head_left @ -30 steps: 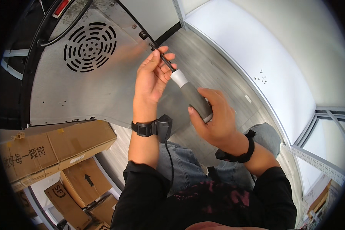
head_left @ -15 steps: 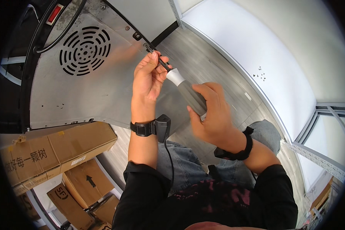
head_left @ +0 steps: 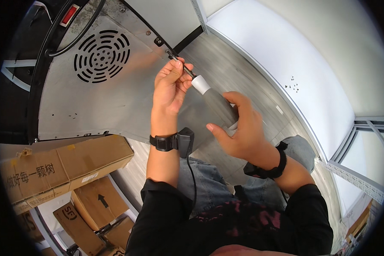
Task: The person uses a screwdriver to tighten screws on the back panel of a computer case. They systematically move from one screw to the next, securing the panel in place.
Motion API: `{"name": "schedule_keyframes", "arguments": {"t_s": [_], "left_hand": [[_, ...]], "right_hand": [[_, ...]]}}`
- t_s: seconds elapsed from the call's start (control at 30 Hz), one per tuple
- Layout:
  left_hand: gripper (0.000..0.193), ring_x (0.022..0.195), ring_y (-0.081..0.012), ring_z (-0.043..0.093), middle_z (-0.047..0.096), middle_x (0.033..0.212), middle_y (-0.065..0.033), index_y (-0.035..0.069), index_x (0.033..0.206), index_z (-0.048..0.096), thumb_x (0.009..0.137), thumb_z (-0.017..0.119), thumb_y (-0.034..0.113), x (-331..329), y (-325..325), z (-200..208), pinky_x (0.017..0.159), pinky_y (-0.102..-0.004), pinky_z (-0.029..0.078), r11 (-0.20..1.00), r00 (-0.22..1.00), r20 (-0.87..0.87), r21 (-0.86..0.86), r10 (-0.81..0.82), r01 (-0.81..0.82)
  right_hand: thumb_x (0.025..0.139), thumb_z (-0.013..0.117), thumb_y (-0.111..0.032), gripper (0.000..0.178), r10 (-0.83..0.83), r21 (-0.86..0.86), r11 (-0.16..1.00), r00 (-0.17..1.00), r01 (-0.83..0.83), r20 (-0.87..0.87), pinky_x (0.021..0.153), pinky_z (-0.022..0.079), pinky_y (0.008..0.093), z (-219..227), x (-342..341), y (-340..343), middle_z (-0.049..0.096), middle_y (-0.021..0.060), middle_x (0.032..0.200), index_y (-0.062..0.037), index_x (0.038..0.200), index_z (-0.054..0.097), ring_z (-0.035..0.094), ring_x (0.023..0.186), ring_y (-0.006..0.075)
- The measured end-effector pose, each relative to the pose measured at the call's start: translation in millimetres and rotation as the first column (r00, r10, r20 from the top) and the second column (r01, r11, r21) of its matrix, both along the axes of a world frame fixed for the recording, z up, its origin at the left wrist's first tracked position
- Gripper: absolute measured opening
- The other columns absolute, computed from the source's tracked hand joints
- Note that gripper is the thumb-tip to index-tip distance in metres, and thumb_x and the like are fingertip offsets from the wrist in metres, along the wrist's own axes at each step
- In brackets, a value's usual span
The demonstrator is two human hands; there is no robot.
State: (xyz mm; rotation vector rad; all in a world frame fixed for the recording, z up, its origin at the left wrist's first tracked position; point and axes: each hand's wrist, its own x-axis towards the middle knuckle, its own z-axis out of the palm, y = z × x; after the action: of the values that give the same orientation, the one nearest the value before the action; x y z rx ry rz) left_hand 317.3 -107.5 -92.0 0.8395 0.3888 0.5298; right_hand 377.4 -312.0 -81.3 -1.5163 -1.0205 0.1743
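A screwdriver point(head_left: 217, 104) with a thick grey handle, white collar and dark shaft slants up to the edge of a metal panel point(head_left: 94, 111). Its tip meets the panel edge near a small bracket point(head_left: 158, 42); what it bears on there is too small to make out. My left hand point(head_left: 171, 83) is closed, pinching the shaft close to the tip between thumb and fingers. Round the butt end of the handle, my right hand point(head_left: 245, 128) is loosely curled, index finger against the grip and thumb lifted away from it. Its other fingers are partly hidden.
The panel has round vent slots point(head_left: 102, 56), a black cable point(head_left: 79, 32) and a red switch point(head_left: 69, 15). Small screws point(head_left: 292, 85) lie scattered on a white shelf point(head_left: 260, 47) at right. Cardboard boxes point(head_left: 81, 164) are stacked at lower left, above grey wood-look flooring point(head_left: 209, 51).
My right thumb has moved off the handle and the right hand's grip has loosened. My left hand still pinches the shaft. The whole view has shifted slightly, with things a little further right.
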Motion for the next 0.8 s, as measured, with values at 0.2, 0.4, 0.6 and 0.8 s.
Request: {"name": "schedule_keyframes", "arguments": {"t_s": [0.2,0.4,0.6,0.8], "left_hand": [[0.011,0.072,-0.0175,0.064,0.064,0.089,-0.0139,0.001,0.099,0.054,0.093,0.048,0.009,2,-3,1,0.061,-0.0258,0.053,0.999,0.993,0.110,-0.032,-0.031,0.035],[0.012,0.074,-0.0222,0.065,0.064,0.090,-0.0146,0.000,0.101,0.053,0.093,0.047,0.007,-2,-1,6,0.062,-0.0274,0.054,0.999,0.999,0.024,0.044,-0.025,0.024],[0.011,0.068,-0.0218,0.065,0.065,0.087,-0.0138,0.001,0.099,0.054,0.093,0.048,0.008,0,1,-6,0.060,-0.0273,0.054,1.000,1.000,0.015,0.024,0.008,-0.009],[0.017,0.075,-0.0246,0.065,0.064,0.092,-0.0151,-0.001,0.107,0.053,0.092,0.048,0.006,2,-7,10,0.064,-0.0277,0.053,0.999,0.996,0.089,-0.041,-0.023,0.027]], "right_hand": [[0.076,0.070,-0.014,0.040,-0.028,-0.003,1.000,1.000,0.028,0.008,0.049,0.045,0.0330,-7,0,5,0.060,0.0136,0.072,-0.0005,0.106,0.047,0.059,0.055,0.0258],[0.077,0.070,-0.015,0.037,0.030,-0.125,0.990,0.972,-0.060,-0.231,0.046,0.043,0.0327,-1,1,2,0.059,0.0124,0.066,-0.0012,0.103,0.047,0.058,0.052,0.0249],[0.075,0.070,-0.016,0.038,-0.001,-0.187,0.982,1.000,-0.003,-0.020,0.053,0.044,0.0358,7,8,0,0.058,0.0127,0.073,-0.0036,0.102,0.048,0.057,0.059,0.0277],[0.076,0.070,-0.018,0.037,0.022,-0.147,0.988,0.988,-0.045,-0.155,0.053,0.043,0.0342,-5,2,2,0.057,0.0125,0.073,-0.0031,0.101,0.048,0.056,0.059,0.0253]]}}
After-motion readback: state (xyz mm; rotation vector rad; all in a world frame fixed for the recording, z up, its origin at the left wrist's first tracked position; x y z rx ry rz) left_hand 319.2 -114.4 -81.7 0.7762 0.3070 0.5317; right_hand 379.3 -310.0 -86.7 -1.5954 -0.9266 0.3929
